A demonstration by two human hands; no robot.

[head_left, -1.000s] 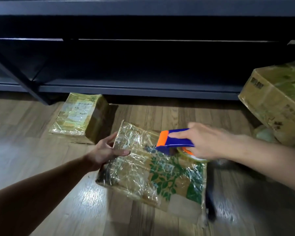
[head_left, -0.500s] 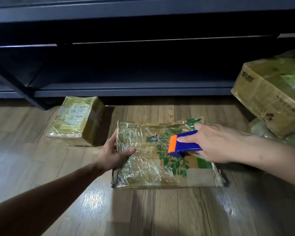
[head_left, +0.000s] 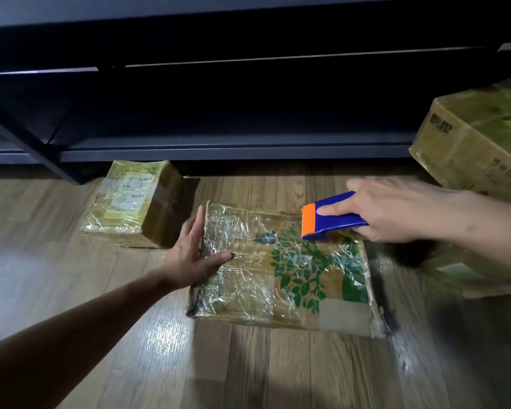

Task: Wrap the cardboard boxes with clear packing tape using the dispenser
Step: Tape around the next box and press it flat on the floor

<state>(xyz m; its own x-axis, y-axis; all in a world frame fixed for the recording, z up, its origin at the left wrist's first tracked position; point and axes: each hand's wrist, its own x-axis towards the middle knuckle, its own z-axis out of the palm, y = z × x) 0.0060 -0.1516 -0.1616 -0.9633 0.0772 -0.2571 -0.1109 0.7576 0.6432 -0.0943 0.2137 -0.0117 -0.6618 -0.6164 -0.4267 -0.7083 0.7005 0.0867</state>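
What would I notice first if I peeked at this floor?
Probably the bright blue and orange tape dispenser, over the far right part of the flat box. That box, shiny with crinkly clear tape and printed with green leaves, lies in the middle of the wooden floor. A smaller taped box sits behind it to the left.

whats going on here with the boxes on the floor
A person is taping a flat cardboard box on the wooden floor. The left hand rests flat against its left edge, thumb on top. The right hand grips a blue and orange tape dispenser over the far right corner. Crinkled clear tape covers most of the top. A smaller wrapped box sits behind.
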